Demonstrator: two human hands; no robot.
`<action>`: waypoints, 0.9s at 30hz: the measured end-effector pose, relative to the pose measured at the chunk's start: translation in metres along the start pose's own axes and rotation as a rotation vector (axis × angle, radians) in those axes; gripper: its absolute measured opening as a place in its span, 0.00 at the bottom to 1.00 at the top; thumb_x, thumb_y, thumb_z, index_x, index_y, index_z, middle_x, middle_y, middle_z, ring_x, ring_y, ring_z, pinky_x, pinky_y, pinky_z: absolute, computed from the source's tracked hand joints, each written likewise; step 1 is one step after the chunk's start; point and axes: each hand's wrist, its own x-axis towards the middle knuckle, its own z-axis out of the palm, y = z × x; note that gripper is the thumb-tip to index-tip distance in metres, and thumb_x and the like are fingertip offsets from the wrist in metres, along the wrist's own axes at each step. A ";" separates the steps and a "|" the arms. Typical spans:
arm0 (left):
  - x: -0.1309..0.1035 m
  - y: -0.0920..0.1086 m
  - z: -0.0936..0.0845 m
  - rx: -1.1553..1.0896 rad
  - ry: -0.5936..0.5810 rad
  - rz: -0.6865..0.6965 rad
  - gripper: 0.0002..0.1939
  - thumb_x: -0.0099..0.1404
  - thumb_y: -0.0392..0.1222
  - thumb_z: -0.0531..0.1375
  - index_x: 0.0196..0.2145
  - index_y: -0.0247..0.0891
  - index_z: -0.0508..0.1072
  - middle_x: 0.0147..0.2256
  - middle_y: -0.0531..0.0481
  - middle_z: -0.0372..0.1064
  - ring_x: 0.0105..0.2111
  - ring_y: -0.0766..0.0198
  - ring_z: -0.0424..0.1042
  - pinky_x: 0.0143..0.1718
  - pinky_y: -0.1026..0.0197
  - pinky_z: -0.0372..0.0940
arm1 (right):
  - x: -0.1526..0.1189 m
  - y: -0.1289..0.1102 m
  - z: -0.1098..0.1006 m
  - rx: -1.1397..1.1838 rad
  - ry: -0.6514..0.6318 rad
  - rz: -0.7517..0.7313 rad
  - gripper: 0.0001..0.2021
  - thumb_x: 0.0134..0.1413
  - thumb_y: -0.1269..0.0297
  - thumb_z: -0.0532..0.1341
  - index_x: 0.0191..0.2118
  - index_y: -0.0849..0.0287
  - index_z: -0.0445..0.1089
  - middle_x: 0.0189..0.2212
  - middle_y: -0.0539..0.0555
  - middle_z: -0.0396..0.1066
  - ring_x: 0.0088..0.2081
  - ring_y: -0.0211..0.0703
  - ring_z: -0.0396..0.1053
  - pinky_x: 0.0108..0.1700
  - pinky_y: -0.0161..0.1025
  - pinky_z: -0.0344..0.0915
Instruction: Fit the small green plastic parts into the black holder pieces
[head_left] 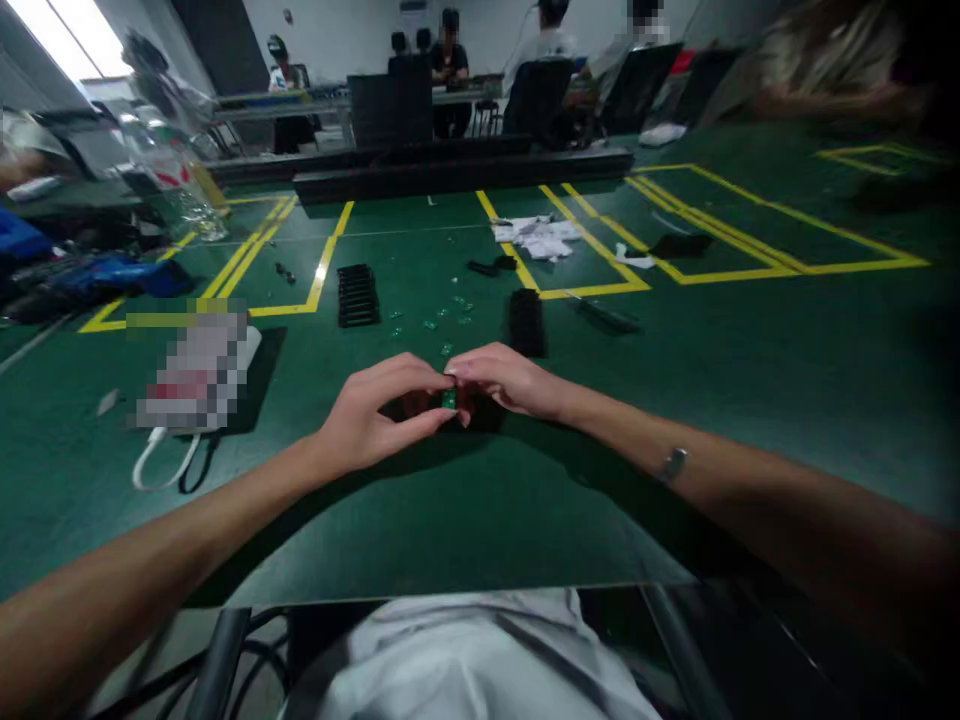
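Observation:
Close to the table's front edge, my left hand [373, 412] pinches a small green circuit board [449, 398] between thumb and fingertips. From the other side my right hand [510, 378] has its closed fingertips on the same piece. A dark edge shows at the top of the board; whether it is a separate part, I cannot tell. Just beyond my fingers lie several loose small green boards [430, 325]. A black slotted rack [358, 296] is beyond my left hand, and a dark ridged block [526, 322] is beyond my right hand.
A blurred-out box-shaped object [202, 370] with a white cable lies left. A thin dark tool [607, 316] is at right. Crumpled white paper [538, 237], a clear bottle [180, 180] and a long black bar [465, 175] are farther back. Other people sit beyond.

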 end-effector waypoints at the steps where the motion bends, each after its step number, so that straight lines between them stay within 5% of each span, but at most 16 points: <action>1: 0.000 0.000 0.000 -0.002 0.001 0.002 0.16 0.60 0.34 0.68 0.47 0.33 0.75 0.38 0.46 0.72 0.34 0.66 0.71 0.35 0.63 0.67 | 0.000 0.000 0.000 0.004 0.000 0.006 0.14 0.60 0.60 0.59 0.29 0.65 0.72 0.21 0.53 0.74 0.26 0.38 0.70 0.32 0.34 0.63; 27: -0.001 -0.002 -0.002 -0.025 0.003 0.020 0.15 0.62 0.36 0.67 0.47 0.36 0.75 0.39 0.45 0.73 0.31 0.67 0.71 0.33 0.64 0.68 | 0.002 -0.003 0.003 0.005 -0.008 0.025 0.16 0.62 0.56 0.58 0.31 0.64 0.73 0.22 0.53 0.74 0.26 0.39 0.71 0.33 0.34 0.64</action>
